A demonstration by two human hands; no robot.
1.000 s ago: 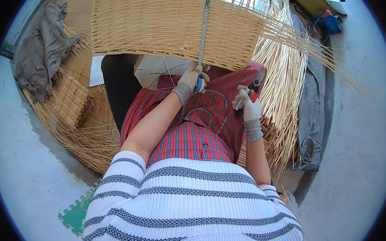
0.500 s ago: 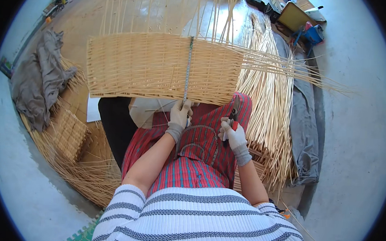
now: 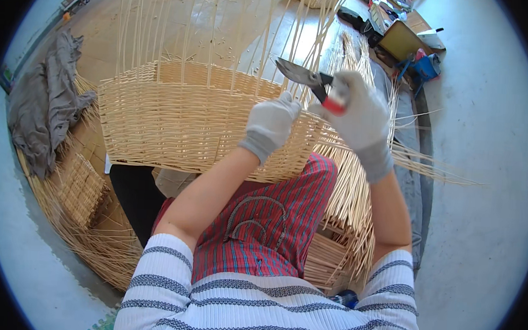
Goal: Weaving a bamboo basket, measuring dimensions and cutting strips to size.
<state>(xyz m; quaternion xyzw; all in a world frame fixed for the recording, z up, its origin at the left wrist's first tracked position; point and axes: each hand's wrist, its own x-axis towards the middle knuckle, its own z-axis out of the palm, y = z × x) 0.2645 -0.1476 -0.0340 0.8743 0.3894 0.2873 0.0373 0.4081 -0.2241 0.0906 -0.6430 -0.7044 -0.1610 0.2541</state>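
Note:
A pale wicker basket [image 3: 171, 115] rests over my lap, with tall uprights rising from its rim and loose strands sticking out at its right end. My left hand [image 3: 271, 122], in a white glove, is closed at the rim, right of the middle; its fingertips pinch the edge, partly hidden. Pruning shears [image 3: 303, 75] with a red and black grip are in my gloved right hand [image 3: 363, 116], just above the basket's right end. Their blades point up and left among the uprights. Whether the blades touch a strand I cannot tell.
Bundles of pale canes [image 3: 350, 199] lie on the right by a grey cloth [image 3: 408, 148]. Another grey cloth [image 3: 46, 100] and a small woven piece [image 3: 82, 191] lie on the left. Boxes and a blue container [image 3: 425, 67] stand at the far right. Cane scraps litter the far floor.
Both hands have risen to the basket's rim, the right one bringing the shears up from my lap. The basket has tilted, so its opening shows. The tape measure across its side is out of sight.

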